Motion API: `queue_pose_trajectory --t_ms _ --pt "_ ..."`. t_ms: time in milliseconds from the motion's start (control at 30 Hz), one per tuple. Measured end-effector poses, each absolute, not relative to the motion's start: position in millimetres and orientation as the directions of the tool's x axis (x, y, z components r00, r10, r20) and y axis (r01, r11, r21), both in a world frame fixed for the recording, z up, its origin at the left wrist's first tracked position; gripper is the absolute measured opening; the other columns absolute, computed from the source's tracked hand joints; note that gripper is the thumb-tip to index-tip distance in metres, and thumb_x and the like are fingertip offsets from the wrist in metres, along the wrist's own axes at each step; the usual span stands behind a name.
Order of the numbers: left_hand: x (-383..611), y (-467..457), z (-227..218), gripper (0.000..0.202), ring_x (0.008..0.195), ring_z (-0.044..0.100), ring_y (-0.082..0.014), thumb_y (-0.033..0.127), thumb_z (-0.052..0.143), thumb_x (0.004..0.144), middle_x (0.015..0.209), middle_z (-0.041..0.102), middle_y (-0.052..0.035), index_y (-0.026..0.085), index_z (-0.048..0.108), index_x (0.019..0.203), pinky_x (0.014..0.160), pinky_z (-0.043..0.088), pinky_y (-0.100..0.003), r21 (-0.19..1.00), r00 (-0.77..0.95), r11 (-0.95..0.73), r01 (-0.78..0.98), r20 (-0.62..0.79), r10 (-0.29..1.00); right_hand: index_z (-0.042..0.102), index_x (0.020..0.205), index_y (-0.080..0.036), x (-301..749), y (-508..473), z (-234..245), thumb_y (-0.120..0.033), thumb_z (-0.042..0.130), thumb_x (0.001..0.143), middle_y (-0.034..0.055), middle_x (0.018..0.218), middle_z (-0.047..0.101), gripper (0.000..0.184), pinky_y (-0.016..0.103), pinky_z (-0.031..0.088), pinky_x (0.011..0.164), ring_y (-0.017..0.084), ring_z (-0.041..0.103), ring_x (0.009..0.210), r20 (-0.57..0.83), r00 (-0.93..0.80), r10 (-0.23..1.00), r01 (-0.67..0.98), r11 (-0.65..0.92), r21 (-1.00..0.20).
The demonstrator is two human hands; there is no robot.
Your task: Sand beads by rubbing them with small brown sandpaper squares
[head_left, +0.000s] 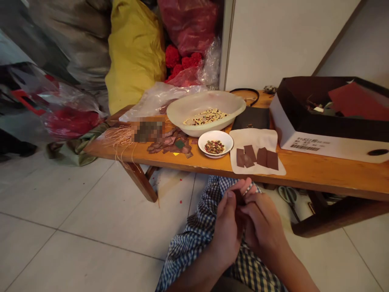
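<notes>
While the left hand and the right hand are meeting over the checked cloth on the lap, the fingers of both are closing tightly on a small brown piece, which is showing only a little between the fingertips. Near the hands, on the low wooden table, similar brown pieces are lying on a white cloth, just beside a small white dish of coloured beads.

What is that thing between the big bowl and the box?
A flat black pouch lies on the table between the bowl and the box. The head view shows it.
</notes>
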State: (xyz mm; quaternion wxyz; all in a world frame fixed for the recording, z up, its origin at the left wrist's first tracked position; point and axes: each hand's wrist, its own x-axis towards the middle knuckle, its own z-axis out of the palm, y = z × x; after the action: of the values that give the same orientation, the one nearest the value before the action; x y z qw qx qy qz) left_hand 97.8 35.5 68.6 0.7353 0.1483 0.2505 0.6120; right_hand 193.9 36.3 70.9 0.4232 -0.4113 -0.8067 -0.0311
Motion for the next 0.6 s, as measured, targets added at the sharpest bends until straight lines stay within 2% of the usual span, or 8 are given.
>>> queue_pose_trajectory --t_ms 100,233,433,533,600 --pt "95.7 36.2 68.6 0.027 0.117 0.056 -0.0226 0.035 0.051 0.089 0.124 0.063 -0.0069 0.021 0.067 0.105 0.106 0.034 -0.038 0.538 0.093 0.169 -0.826 -0.166 0.982 0.052 0.080 -0.018 194.7 37.5 71.7 -0.005 0.049 0.081 0.0053 0.079 0.050 0.013 0.033 0.037 0.062 0.019 0.046 0.074 0.705 -0.269 0.656 0.714 0.627 -0.311" --pt "93.5 36.3 73.6 0.029 0.123 0.051 -0.0232 0.038 0.054 0.087 0.127 0.061 -0.0075 0.021 0.066 0.108 0.109 0.030 -0.039 0.578 0.083 0.168 -0.799 -0.171 0.982 0.051 0.076 -0.018 193.9 36.9 75.1 -0.004 0.046 0.082 0.0055 0.078 0.051 0.016 0.033 0.038 0.061 0.019 0.046 0.072 0.718 -0.281 0.637 0.686 0.657 -0.314" --pt "92.9 35.7 79.6 0.027 0.122 0.052 -0.0217 0.034 0.051 0.090 0.127 0.061 -0.0063 0.022 0.066 0.109 0.108 0.032 -0.037 0.588 0.057 0.140 -0.797 -0.158 0.986 0.050 0.077 -0.018 194.1 36.3 79.4 -0.006 0.048 0.082 0.0050 0.079 0.047 0.013 0.033 0.038 0.061 0.018 0.045 0.073 0.696 -0.214 0.685 0.714 0.596 -0.367" --pt "93.5 34.7 80.6 0.028 0.122 0.051 -0.0200 0.031 0.045 0.093 0.127 0.061 -0.0054 0.022 0.065 0.110 0.109 0.032 -0.035 0.579 0.073 0.158 -0.800 -0.167 0.983 0.049 0.073 -0.018 192.0 36.2 79.0 -0.006 0.046 0.083 0.0048 0.076 0.047 0.016 0.032 0.035 0.059 0.018 0.042 0.070 0.693 -0.279 0.665 0.698 0.636 -0.329" --pt "93.4 34.9 81.1 0.029 0.121 0.052 -0.0200 0.030 0.044 0.093 0.127 0.061 -0.0058 0.021 0.065 0.111 0.107 0.034 -0.035 0.587 0.060 0.138 -0.798 -0.151 0.987 0.049 0.074 -0.018 192.1 37.3 78.3 -0.005 0.045 0.082 0.0053 0.077 0.047 0.016 0.033 0.035 0.060 0.018 0.042 0.071 0.700 -0.256 0.666 0.728 0.609 -0.313"
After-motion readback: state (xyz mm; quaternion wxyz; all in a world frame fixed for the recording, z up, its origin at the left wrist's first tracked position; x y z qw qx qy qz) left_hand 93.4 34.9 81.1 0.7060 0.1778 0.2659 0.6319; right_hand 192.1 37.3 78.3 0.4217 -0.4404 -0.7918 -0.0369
